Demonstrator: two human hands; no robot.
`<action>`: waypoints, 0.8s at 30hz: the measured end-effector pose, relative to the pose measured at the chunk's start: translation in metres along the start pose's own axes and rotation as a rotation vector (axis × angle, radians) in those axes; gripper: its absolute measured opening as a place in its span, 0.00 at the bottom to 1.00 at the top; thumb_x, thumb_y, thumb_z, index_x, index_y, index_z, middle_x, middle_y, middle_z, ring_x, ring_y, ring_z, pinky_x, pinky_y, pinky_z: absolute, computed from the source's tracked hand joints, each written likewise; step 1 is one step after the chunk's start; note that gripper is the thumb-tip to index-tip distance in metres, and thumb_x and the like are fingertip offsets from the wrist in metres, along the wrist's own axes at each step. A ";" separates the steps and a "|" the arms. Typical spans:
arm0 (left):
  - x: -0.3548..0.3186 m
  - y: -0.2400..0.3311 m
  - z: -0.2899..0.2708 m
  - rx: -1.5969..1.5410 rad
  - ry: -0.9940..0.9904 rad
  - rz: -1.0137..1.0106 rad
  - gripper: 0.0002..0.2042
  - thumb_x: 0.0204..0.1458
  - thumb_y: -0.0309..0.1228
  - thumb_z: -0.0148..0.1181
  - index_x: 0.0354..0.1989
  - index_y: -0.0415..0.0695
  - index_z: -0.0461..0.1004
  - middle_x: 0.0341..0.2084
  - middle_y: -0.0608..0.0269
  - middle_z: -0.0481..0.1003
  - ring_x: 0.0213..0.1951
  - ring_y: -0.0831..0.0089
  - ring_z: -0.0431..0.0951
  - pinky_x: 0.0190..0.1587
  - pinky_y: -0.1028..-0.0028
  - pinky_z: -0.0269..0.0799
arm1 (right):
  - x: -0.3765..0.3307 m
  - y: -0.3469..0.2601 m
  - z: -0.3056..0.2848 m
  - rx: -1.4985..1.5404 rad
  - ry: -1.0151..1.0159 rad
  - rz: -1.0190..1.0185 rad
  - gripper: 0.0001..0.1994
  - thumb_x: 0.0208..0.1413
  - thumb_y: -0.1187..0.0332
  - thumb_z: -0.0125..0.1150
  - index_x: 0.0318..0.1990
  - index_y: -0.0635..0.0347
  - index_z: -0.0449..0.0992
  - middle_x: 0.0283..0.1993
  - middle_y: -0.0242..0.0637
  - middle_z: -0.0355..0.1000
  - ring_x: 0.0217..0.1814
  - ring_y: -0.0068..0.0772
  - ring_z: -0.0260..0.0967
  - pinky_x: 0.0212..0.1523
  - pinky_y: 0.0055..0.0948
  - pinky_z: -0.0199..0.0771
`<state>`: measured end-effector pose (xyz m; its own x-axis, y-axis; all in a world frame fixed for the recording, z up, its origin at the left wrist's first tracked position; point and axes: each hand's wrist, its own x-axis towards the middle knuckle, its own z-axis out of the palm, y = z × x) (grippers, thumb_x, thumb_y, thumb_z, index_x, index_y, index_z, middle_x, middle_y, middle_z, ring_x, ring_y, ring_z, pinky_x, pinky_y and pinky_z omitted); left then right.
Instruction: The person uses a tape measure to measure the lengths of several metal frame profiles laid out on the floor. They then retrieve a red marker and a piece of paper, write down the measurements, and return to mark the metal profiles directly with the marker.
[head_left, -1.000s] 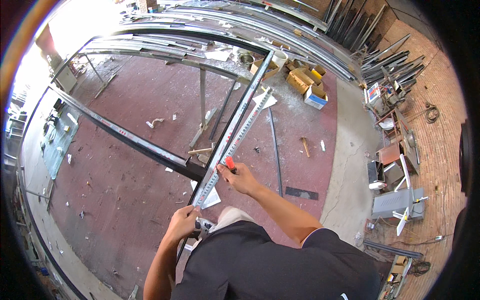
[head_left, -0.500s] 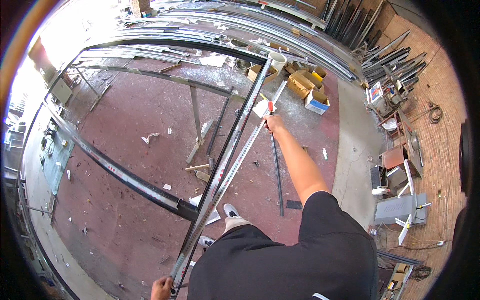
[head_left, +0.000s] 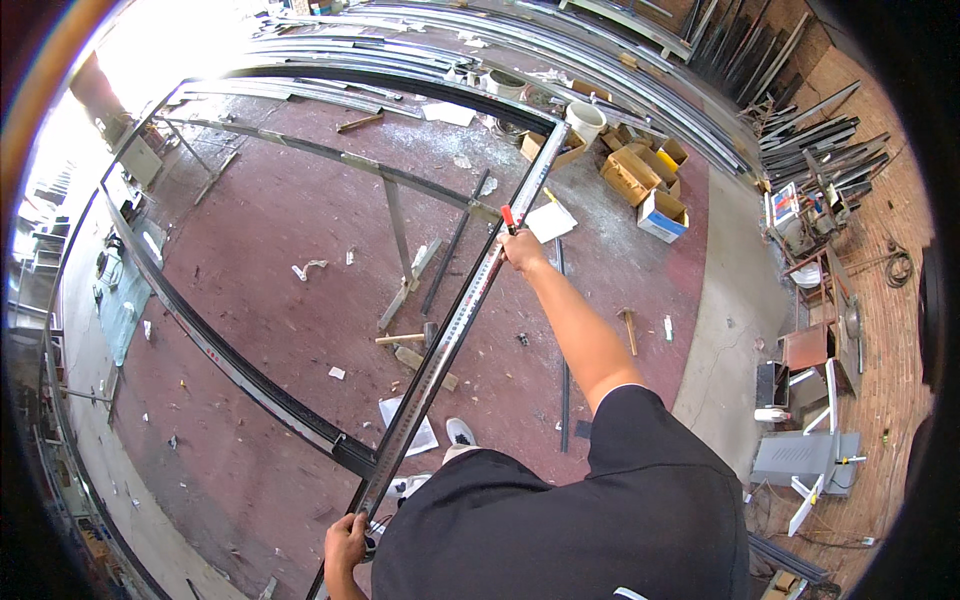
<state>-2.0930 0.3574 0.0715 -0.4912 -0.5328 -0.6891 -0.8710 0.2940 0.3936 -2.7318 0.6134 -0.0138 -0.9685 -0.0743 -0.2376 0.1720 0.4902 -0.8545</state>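
A long metal tape measure point(head_left: 455, 330) lies stretched along the near bar of a large black-and-silver metal frame point(head_left: 538, 170). At its lower end my left hand point(head_left: 345, 543) is closed around the tape, close to its dark case, which is partly hidden. My right hand point(head_left: 522, 250) grips a red-tipped marker point(head_left: 509, 217) and rests at the bar's upper part, its fingers on the tape there. The frame's curved-looking middle bar point(head_left: 235, 365) joins the near bar not far from my left hand.
Under the frame stands a metal support point(head_left: 395, 220). A hammer point(head_left: 628, 330), a mallet point(head_left: 405, 339) and white paper point(head_left: 550, 221) lie on the reddish floor. Cardboard boxes point(head_left: 632, 175), a white bucket point(head_left: 586, 120) and long metal profiles point(head_left: 640, 95) fill the far side.
The tape, which slanted out past the frame's right side, now lies along the bar. My right hand has come left onto the bar; my left hand has shifted up and right.
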 end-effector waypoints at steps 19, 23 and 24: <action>-0.009 0.022 0.000 0.156 0.165 -0.158 0.24 0.63 0.53 0.55 0.30 0.45 0.84 0.27 0.48 0.81 0.36 0.52 0.83 0.42 0.58 0.75 | 0.105 -0.002 -0.002 -0.484 0.060 0.116 0.16 0.46 0.58 0.56 0.27 0.59 0.86 0.32 0.47 0.83 0.42 0.48 0.83 0.46 0.40 0.80; -0.007 0.028 -0.001 0.259 0.159 -0.172 0.24 0.63 0.53 0.53 0.35 0.44 0.84 0.33 0.45 0.82 0.41 0.46 0.82 0.46 0.55 0.75 | 0.099 -0.012 -0.009 -0.479 -0.007 0.084 0.18 0.46 0.57 0.56 0.29 0.61 0.86 0.32 0.49 0.82 0.43 0.50 0.83 0.47 0.42 0.80; -0.007 0.030 -0.001 0.256 0.172 -0.175 0.24 0.63 0.54 0.53 0.38 0.45 0.84 0.36 0.44 0.82 0.43 0.44 0.82 0.48 0.53 0.75 | 0.098 -0.013 -0.011 -0.482 -0.019 0.073 0.18 0.46 0.57 0.56 0.29 0.62 0.86 0.32 0.49 0.82 0.43 0.50 0.83 0.47 0.42 0.80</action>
<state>-2.1152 0.3695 0.0884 -0.3450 -0.7120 -0.6116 -0.9260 0.3644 0.0981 -2.8311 0.6089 -0.0209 -0.9528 -0.0385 -0.3011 0.1319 0.8408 -0.5250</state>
